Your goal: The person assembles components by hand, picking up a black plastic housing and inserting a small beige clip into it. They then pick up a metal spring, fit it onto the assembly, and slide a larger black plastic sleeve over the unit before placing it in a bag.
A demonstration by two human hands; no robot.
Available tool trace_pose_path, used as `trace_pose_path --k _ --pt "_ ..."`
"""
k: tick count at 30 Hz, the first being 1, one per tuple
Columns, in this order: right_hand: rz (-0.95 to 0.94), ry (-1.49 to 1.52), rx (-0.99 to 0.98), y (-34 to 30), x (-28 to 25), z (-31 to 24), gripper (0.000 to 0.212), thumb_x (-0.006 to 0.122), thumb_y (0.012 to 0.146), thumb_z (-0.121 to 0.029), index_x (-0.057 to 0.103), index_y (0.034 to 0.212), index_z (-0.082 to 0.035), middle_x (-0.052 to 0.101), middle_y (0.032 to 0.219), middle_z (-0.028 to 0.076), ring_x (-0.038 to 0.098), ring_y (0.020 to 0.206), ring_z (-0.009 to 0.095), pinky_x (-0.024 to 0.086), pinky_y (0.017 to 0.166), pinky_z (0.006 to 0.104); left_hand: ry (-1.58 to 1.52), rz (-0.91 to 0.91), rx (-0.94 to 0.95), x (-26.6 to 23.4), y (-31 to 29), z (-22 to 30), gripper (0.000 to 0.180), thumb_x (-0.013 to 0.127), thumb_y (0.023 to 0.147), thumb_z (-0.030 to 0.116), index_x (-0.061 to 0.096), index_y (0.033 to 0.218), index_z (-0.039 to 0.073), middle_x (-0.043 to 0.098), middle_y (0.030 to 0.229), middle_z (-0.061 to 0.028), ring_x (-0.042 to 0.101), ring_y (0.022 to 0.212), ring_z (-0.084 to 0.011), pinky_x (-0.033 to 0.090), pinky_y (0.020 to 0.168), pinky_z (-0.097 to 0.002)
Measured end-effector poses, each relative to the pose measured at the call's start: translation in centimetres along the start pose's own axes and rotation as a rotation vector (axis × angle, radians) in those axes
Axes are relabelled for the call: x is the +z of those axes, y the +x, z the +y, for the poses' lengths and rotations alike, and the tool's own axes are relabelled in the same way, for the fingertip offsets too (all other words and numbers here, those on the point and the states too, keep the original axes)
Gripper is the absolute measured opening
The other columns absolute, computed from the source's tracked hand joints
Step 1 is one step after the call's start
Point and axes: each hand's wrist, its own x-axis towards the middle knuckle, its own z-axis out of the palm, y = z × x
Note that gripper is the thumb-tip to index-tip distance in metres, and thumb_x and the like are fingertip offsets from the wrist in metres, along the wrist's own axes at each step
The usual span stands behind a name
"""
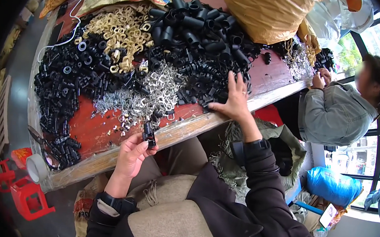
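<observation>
Between the thumb and fingers of my left hand (136, 153) is a small black plastic part (148, 135), held upright just off the table's front edge. My right hand (236, 99) is spread wide over the near right side of a pile of small black parts (200, 81), its fingers apart and nothing visibly in them. Whether its fingertips touch the pile I cannot tell. Silvery metal clips (161, 86) lie heaped between my hands, with small bluish screw-like pieces (112, 102) to their left.
Behind lie black tubes (191, 26) and cream-coloured rings (116, 28). More black parts (59, 84) cover the table's left side, near scissors (37, 136) and a tape roll (37, 168). A large yellow sack (267, 14) stands at the back. A co-worker (340, 109) sits on the right.
</observation>
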Motion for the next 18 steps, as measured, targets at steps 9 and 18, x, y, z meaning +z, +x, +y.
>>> trace_pose_path --k 9,18 --pt "-0.036 0.01 0.012 2.0 1.8 -1.8 0.104 0.071 0.05 -0.048 0.013 0.131 -0.016 0.009 0.133 0.019 0.018 0.116 0.041 0.023 0.089 0.0547 -0.022 0.009 0.018 -0.5 0.1 -0.3 0.025 0.054 0.078 0.012 0.049 0.098 -0.001 0.057 0.09 -0.0128 0.057 0.074 -0.017 0.048 0.064 -0.0261" --pt "-0.002 0.08 0.013 2.6 1.6 -1.4 0.097 0.07 0.053 -0.045 0.018 0.129 -0.017 0.013 0.132 0.017 0.019 0.117 0.039 0.024 0.088 0.0537 -0.016 0.028 0.006 -0.3 0.9 0.0 0.029 0.056 0.077 0.013 0.048 0.102 0.0 0.056 0.091 -0.0126 0.057 0.075 -0.0172 0.048 0.068 -0.028"
